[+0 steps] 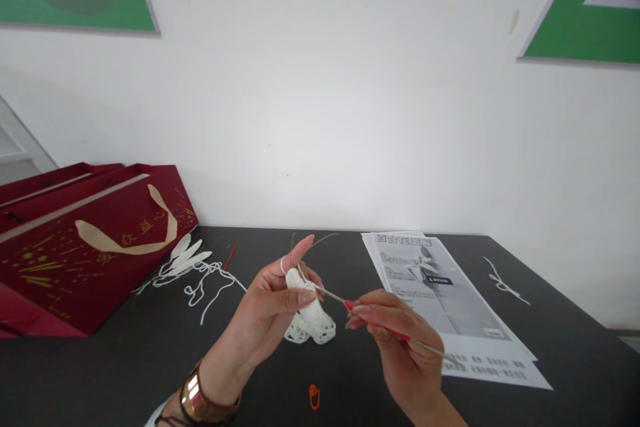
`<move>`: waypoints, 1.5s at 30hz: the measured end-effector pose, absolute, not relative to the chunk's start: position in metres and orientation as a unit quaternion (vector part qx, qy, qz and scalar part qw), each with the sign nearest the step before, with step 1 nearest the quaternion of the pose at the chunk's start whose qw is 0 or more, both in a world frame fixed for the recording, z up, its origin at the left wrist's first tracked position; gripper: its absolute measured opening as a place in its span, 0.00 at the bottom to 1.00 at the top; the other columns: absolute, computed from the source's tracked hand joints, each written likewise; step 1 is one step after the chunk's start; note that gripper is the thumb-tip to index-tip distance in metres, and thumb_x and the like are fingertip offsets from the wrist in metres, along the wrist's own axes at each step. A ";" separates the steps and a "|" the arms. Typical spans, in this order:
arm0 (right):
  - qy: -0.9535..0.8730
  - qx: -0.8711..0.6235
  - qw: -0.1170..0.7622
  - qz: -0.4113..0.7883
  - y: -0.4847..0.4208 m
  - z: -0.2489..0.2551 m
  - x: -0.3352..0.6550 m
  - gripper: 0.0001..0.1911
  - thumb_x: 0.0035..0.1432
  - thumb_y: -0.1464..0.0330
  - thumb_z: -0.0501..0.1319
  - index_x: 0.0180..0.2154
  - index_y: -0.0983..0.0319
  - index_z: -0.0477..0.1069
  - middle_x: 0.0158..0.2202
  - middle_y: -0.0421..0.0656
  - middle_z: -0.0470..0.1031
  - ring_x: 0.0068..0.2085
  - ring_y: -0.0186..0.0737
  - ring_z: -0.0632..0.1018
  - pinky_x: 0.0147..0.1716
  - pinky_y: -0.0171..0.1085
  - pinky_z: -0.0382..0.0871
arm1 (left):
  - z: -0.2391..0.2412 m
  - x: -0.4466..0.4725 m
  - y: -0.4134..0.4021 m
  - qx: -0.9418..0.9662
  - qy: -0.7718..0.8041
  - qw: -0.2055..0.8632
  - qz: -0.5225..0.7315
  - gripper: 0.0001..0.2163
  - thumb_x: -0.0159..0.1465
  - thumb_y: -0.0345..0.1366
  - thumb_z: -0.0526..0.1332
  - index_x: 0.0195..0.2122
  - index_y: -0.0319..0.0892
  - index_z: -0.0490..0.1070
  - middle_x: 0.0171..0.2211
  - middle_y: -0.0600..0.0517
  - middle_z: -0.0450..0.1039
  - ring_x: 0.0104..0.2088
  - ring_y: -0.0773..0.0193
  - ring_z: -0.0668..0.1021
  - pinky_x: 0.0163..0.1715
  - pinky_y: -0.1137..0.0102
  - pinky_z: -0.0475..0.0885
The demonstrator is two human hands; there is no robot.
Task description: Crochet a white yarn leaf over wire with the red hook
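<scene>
My left hand (285, 287) pinches a small white crocheted piece (303, 285) between thumb and fingers, its index finger raised with white yarn looped round it. Thin dark strands stick up from the piece. In my right hand (400, 340) is a crochet hook (400, 333) with a red grip and a metal shaft, held like a pen. The hook's tip meets the white piece near my left thumb; the exact stitch is too small to make out. Below the piece, a bundle of white yarn (311, 323) shows on or just above the black table.
Red gift bags (100, 260) stand at the left. White petal-shaped pieces (185, 257), loose yarn and a red needle-like stick (230, 258) lie beside them. Printed sheets (440, 293) are at the right, a short white string (505, 285) beyond. An orange stitch marker (314, 397) lies in front.
</scene>
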State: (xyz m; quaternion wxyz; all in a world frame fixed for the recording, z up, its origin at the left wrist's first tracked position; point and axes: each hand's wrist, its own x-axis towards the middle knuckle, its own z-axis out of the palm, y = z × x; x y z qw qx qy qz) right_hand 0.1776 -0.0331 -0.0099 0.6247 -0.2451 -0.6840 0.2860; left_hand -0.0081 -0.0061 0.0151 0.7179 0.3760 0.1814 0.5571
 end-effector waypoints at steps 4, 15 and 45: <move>-0.682 -0.235 0.625 0.299 -0.033 -0.007 0.181 0.14 0.60 0.75 0.57 0.44 0.54 0.75 0.35 0.45 0.76 0.32 0.42 0.77 0.28 0.41 0.72 | 0.015 -0.012 -0.006 0.395 0.170 0.721 0.543 0.26 0.52 0.22 0.65 0.52 0.47 0.71 0.25 0.55 0.73 0.29 0.67 0.74 0.29 0.73 0.66; -0.658 -0.218 0.612 0.381 -0.028 0.000 0.194 0.08 0.60 0.69 0.59 0.39 0.56 0.77 0.31 0.46 0.76 0.31 0.43 0.76 0.26 0.41 0.71 | 0.020 -0.017 -0.006 0.382 0.161 0.788 0.455 0.26 0.46 0.21 0.63 0.47 0.45 0.76 0.23 0.52 0.75 0.24 0.66 0.72 0.26 0.71 0.65; -0.529 -0.170 0.618 0.556 -0.021 0.003 0.194 0.05 0.58 0.69 0.61 0.34 0.62 0.77 0.26 0.41 0.72 0.25 0.32 0.74 0.22 0.31 0.72 | 0.014 -0.017 -0.009 0.413 0.154 0.808 0.390 0.25 0.44 0.20 0.65 0.44 0.46 0.77 0.25 0.51 0.78 0.23 0.67 0.75 0.23 0.75 0.65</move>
